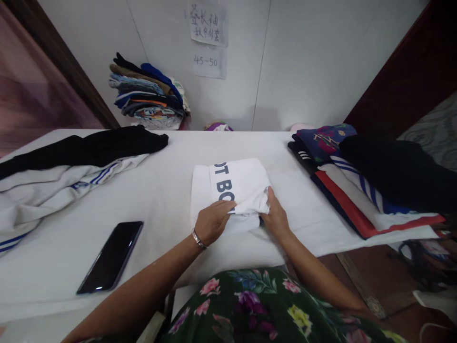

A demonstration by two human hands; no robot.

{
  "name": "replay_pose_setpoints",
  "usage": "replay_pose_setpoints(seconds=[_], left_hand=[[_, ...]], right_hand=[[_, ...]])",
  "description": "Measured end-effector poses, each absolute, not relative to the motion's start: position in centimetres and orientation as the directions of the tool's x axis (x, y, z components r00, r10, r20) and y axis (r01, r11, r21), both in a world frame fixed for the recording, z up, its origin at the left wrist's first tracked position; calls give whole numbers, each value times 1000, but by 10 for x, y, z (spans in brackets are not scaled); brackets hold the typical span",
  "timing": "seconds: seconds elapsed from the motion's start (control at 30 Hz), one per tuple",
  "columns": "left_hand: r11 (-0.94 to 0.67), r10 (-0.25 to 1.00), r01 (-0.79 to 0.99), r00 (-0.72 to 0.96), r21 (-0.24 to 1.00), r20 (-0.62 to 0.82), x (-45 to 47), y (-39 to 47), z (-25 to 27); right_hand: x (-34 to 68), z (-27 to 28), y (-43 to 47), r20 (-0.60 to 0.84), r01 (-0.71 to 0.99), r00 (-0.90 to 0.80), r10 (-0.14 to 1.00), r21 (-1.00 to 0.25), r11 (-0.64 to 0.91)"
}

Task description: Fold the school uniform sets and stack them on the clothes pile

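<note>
A white garment (246,183), folded into a compact bundle with dark block letters on it, lies in front of me on the covered table. My left hand (214,221), with a metal band at the wrist, is closed on its near edge; some of the fingers are hidden by the cloth. At the near right corner, my right hand (275,214) pinches the bunched fabric between thumb and fingers. A small dark patch shows under the cloth beside that hand.
A black smartphone (110,257) lies left of my forearm. Black trousers (93,147) and a white garment with blue stripes (103,176) spread across the left. Folded clothes (371,186) are stacked at right. Another clothes pile (150,95) stands by the wall, near paper notes (210,62).
</note>
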State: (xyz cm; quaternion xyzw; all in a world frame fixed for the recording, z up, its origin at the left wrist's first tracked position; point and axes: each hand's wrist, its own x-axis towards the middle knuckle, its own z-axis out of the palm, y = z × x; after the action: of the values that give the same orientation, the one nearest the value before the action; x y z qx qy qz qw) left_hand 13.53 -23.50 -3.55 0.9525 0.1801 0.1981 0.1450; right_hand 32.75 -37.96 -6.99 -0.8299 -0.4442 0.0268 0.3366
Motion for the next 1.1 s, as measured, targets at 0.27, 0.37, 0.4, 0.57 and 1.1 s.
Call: replay_pose_setpoints(seconds=[0.27, 0.37, 0.4, 0.57, 1.1], left_hand=[[-967, 211, 138, 904, 215, 372, 129, -240, -63], [-977, 186, 132, 909, 165, 373, 128, -243, -69], [-979, 183, 135, 911, 151, 371, 127, -244, -70], [-981, 177, 135, 913, 137, 366, 124, -246, -73], [-953, 247, 170, 913, 250, 323, 119, -244, -62]], right_hand=[[341, -68, -375, 146, 709, 662, 735, -441, -551], [341, -71, -383, 136, 729, 620, 773, -463, -504], [341, -72, -388, 127, 734, 597, 792, -484, -476], [347, -61, -409, 152, 637, 556, 817, -710, -301], [351, -70, -408, 39, 682, 624, 780, -515, -519]])
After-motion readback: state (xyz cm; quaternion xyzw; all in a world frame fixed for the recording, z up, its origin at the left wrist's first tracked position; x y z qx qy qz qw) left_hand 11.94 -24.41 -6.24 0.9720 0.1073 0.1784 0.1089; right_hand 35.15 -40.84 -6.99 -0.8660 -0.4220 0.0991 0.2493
